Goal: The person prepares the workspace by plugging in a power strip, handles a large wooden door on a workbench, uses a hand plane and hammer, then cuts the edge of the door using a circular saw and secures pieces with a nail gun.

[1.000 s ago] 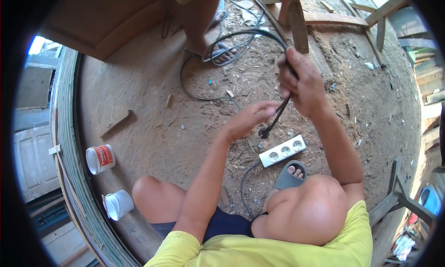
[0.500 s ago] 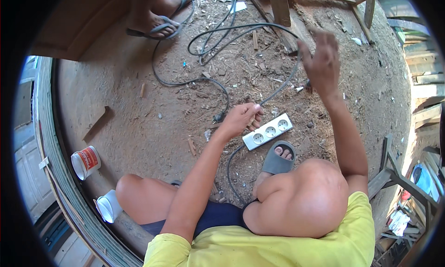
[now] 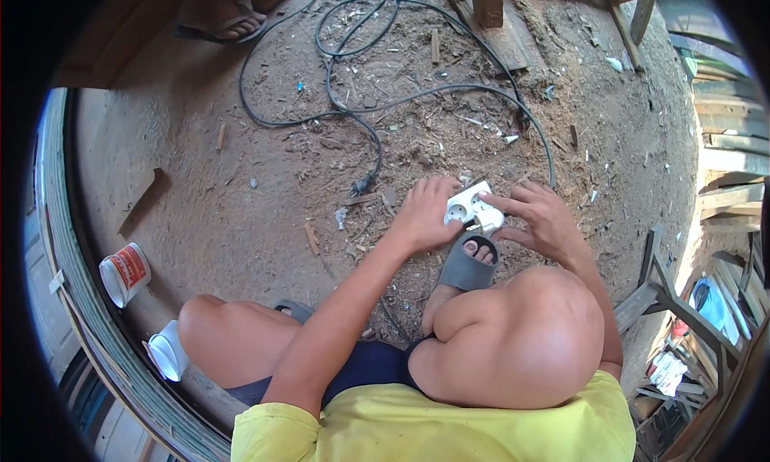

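A white power strip (image 3: 459,210) with round sockets is held low over the ground, just beyond my grey sandal (image 3: 469,263). My left hand (image 3: 427,213) grips its left end, fingers over the far side and thumb at the near side. At the strip's right end, my right hand (image 3: 544,220) has its index finger on the strip and its thumb against a white rounded plug-like piece (image 3: 489,220). Whether that piece sits in a socket, I cannot tell. A black cable (image 3: 539,125) runs down behind my right hand, where its end is hidden.
Cable loops lie across dirt and wood chips, with a black plug (image 3: 362,186) left of the strip. Another person's sandalled foot (image 3: 228,25) stands at the far left. White tubs (image 3: 125,274) line the left edge. Wooden frames (image 3: 690,318) stand at the right.
My right hand has come down from the raised cable to the power strip. My left hand has moved from the cable to the strip's left end. The cable has dropped into loops on the ground.
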The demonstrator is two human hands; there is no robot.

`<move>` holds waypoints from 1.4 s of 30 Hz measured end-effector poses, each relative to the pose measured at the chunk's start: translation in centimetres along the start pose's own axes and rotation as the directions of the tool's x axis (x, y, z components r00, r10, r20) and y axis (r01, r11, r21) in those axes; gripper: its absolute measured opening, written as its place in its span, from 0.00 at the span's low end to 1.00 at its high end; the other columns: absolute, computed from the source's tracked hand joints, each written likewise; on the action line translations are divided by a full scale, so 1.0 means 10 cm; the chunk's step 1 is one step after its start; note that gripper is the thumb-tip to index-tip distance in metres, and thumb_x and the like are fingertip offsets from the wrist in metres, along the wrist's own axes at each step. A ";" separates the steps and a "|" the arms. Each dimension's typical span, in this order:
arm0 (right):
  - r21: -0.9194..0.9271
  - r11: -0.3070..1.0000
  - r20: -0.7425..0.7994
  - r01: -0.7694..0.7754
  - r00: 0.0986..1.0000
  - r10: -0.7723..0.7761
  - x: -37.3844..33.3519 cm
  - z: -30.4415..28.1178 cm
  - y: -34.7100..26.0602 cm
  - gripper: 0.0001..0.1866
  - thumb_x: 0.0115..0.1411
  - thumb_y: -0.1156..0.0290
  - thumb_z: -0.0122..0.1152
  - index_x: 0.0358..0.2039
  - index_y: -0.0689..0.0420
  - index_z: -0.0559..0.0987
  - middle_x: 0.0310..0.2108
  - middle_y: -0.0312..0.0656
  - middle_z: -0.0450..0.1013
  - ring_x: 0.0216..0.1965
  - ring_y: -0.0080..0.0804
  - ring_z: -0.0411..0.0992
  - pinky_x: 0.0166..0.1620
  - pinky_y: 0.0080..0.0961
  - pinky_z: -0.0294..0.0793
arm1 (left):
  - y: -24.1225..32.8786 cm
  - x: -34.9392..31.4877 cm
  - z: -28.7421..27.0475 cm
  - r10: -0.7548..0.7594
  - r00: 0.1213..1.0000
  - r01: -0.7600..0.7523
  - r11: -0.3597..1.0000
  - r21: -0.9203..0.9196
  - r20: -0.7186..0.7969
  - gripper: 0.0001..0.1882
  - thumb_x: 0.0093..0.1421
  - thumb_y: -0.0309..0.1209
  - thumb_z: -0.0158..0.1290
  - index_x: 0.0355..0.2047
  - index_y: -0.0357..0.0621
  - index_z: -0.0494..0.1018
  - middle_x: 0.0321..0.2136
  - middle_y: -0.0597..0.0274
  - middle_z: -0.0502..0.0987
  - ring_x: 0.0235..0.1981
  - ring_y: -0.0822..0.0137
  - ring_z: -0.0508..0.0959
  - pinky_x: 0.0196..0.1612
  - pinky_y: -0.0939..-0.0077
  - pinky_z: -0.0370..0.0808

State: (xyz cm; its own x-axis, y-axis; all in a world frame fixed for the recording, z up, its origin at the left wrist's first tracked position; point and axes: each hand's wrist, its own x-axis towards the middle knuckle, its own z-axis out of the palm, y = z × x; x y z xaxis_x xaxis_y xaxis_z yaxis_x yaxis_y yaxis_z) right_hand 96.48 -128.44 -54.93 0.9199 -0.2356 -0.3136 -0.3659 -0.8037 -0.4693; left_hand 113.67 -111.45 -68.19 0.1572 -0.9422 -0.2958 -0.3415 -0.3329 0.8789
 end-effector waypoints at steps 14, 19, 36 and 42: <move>-0.270 0.910 -0.215 -0.314 0.941 0.261 0.14 0.46 -0.24 0.19 0.60 0.61 0.70 0.52 0.44 0.84 0.30 0.35 0.81 0.31 0.37 0.82 0.39 0.37 0.79 | -0.03 -0.21 0.14 -0.089 0.973 0.167 0.911 0.378 -0.213 0.36 0.52 0.39 0.72 0.58 0.49 0.67 0.47 0.49 0.66 0.48 0.46 0.76 0.49 0.51 0.73; -0.405 0.866 -0.248 -0.293 0.947 0.204 0.34 0.72 -0.19 0.15 0.65 0.67 0.64 0.51 0.47 0.85 0.32 0.33 0.82 0.31 0.33 0.83 0.38 0.35 0.76 | 0.00 -0.21 0.15 -0.038 0.975 0.114 0.929 0.352 -0.217 0.35 0.53 0.38 0.72 0.58 0.50 0.67 0.47 0.49 0.68 0.49 0.48 0.77 0.50 0.52 0.73; -0.332 0.931 -0.093 -0.152 0.987 0.128 0.54 0.69 -0.17 0.11 0.61 0.72 0.62 0.44 0.58 0.79 0.35 0.44 0.81 0.35 0.45 0.83 0.38 0.44 0.79 | 0.08 -0.17 0.01 -0.066 0.986 0.120 0.918 0.377 -0.153 0.36 0.51 0.38 0.73 0.58 0.52 0.69 0.48 0.51 0.71 0.52 0.49 0.78 0.51 0.53 0.74; -0.224 0.941 -0.083 -0.255 0.967 0.242 0.76 0.78 -0.16 0.07 0.63 0.73 0.60 0.38 0.60 0.74 0.35 0.54 0.81 0.35 0.56 0.83 0.36 0.51 0.82 | 0.02 -0.12 0.00 -0.066 0.986 0.116 0.932 0.343 -0.153 0.36 0.51 0.37 0.73 0.58 0.52 0.69 0.48 0.50 0.71 0.52 0.48 0.78 0.51 0.54 0.74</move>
State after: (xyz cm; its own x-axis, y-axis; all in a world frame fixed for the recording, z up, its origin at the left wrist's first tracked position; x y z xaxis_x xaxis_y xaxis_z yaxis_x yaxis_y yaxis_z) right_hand 102.91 -124.63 -63.02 0.8126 -0.4676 -0.3479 -0.5466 -0.8186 -0.1764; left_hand 113.45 -110.40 -67.65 0.3190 -0.9014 -0.2928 -0.6180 -0.4321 0.6568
